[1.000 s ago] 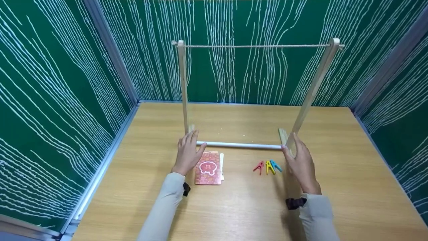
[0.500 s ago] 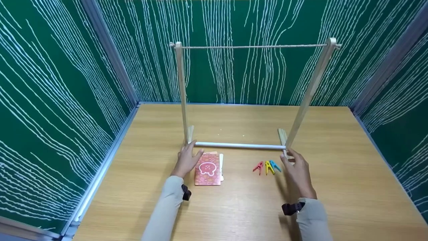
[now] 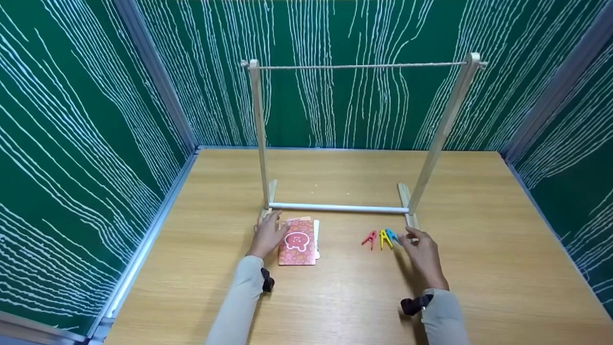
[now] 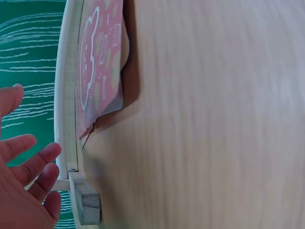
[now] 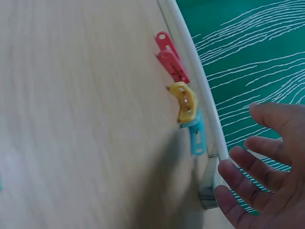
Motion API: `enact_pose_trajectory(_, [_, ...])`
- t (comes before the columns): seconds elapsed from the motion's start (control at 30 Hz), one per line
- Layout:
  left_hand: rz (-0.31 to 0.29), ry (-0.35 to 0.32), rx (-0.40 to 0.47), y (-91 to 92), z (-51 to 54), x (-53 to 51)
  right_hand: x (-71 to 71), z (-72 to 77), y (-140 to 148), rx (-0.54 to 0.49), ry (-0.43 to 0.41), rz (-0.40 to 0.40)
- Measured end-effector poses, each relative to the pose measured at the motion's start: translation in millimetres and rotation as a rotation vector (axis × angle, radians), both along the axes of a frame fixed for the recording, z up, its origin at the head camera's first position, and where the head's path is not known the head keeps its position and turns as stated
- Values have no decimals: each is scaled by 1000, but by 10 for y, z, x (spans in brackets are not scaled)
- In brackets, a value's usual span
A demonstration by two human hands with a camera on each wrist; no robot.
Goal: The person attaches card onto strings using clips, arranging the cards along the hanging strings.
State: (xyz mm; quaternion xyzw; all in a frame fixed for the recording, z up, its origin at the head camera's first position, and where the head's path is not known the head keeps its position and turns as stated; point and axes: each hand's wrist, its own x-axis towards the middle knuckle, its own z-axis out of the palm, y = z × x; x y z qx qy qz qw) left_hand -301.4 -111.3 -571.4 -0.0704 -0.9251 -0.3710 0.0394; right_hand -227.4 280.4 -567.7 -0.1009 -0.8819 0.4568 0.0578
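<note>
My left hand (image 3: 268, 235) hovers at the left edge of a small stack of cards (image 3: 290, 254), its fingers spread. The top card is pink with a white bear outline. In the left wrist view that hand (image 4: 28, 176) holds nothing, with the cards (image 4: 102, 57) above it. On the right, my right hand (image 3: 425, 256) is beside the blue clothespin (image 3: 391, 235), fingers slightly bent and apart. A yellow clothespin (image 3: 384, 242) and a red clothespin (image 3: 369, 238) lie left of it. The right wrist view shows the right hand (image 5: 267, 167) with nothing in its fingers.
Behind the hands stands a wooden frame with a left post (image 3: 259, 129), a right post (image 3: 443, 129) and a white rod (image 3: 340, 208) low between them. A string (image 3: 359, 66) is stretched across the top. Green patterned panels (image 3: 345, 110) enclose the table (image 3: 354, 306).
Both hands have come away from the bases of the frame's posts and moved toward me. The left is now near the cards, the right near the blue clothespin.
</note>
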Motion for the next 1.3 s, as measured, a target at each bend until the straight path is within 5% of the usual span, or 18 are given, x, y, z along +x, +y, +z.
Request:
enact_pose_trajectory(0.23, [7, -5, -22, 4, -76, -5, 24, -79, 2, 6, -46, -2])
enact_pose_trajectory(0.47, [19, -29, -12, 1, -131, -27, 25, -150, -1, 39, 35, 7])
enact_pose_trajectory(0.77, [20, -58, -60, -15, -131, -71, 1, -200, -24, 65, -33, 15])
enact_pose_trajectory(1.03, [13, -167, -142, -12, -116, -95, -23, -206, -62, 87, -88, 22])
enact_pose_trajectory(1.3, [-6, -132, -160, -29, -116, -86, -37, -215, -67, 107, -80, 34])
